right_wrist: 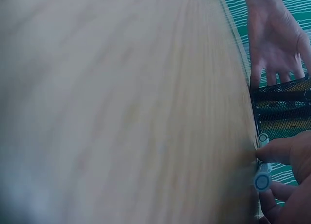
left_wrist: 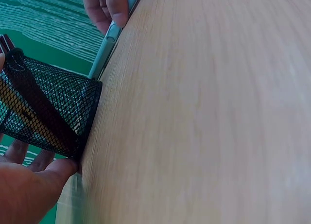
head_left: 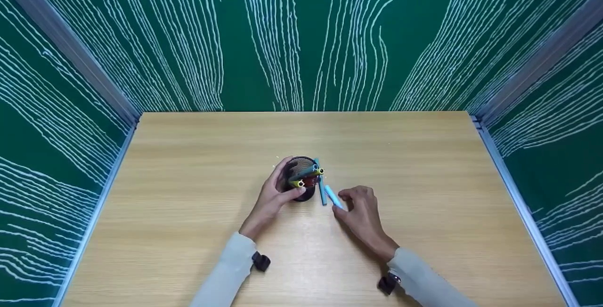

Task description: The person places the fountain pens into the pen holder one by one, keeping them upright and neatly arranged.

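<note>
A black mesh pen cup (head_left: 308, 196) stands upright on the table, and my left hand (head_left: 272, 197) holds it round the side, fingers behind and thumb at the front. Several pens or markers (head_left: 308, 171) in blue and yellow lean in it, with a dark red item among them. My right hand (head_left: 362, 210) pinches a light blue marker (head_left: 332, 196) between thumb and fingers, low at the tabletop. Between that marker and the cup lies a teal marker (head_left: 322, 193) on the wood. In the right wrist view the marker (right_wrist: 262, 181) shows its round end between the fingertips.
The wooden table (head_left: 188, 156) meets green walls (head_left: 339, 38) with wavy white lines at the back and both sides. Metal posts (head_left: 85, 48) stand at the corners. Small black devices (head_left: 261, 262) are worn at both wrists over light sleeves.
</note>
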A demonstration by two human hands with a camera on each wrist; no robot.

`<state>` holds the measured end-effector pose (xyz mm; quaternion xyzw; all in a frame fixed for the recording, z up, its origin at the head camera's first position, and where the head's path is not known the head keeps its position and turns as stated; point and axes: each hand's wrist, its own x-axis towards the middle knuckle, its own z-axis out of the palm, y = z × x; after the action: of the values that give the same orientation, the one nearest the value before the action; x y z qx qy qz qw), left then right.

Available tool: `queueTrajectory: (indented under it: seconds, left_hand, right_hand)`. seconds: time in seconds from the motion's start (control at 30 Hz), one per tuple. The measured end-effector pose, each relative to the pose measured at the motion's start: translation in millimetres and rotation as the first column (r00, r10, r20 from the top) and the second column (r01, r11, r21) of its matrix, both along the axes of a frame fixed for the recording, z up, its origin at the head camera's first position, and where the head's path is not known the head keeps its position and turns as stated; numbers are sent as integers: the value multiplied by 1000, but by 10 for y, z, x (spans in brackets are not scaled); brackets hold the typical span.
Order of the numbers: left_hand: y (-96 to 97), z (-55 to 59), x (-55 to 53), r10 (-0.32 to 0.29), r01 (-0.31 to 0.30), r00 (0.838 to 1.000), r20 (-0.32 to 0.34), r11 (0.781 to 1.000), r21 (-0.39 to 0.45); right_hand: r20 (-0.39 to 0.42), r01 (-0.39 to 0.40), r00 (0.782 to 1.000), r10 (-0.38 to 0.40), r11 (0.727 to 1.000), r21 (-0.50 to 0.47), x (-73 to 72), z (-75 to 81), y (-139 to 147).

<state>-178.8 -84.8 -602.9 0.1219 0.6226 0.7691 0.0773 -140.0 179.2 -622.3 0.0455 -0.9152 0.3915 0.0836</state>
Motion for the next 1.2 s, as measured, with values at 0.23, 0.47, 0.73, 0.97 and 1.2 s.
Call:
queueTrajectory:
  seconds: [0.23,0.47,0.73,0.97,1.2]
  left_hand:
    - [9,-1,17,2,-2,1000,-3,1000,-3]
    - [11,5,21,-2,2,1000,-15,1000,-6]
    - [17,33,14,-10,9,1000,-19,1000,-15]
    - [30,36,13,-21,21,1000,-13,999,30]
    - [-1,30,26,-18,18,1000,-20,1000,-26]
  right_hand:
    - [-54,-15,998,17,999,42,6,21,1]
    - [-9,0,1000,1,999,32,19,65,-18]
    - [30,25,999,-25,1000,3,40,149,57]
    - [75,45,996,-40,997,-55,95,244,162]
    - [63,65,996,-58,991,-120,150,369,278]
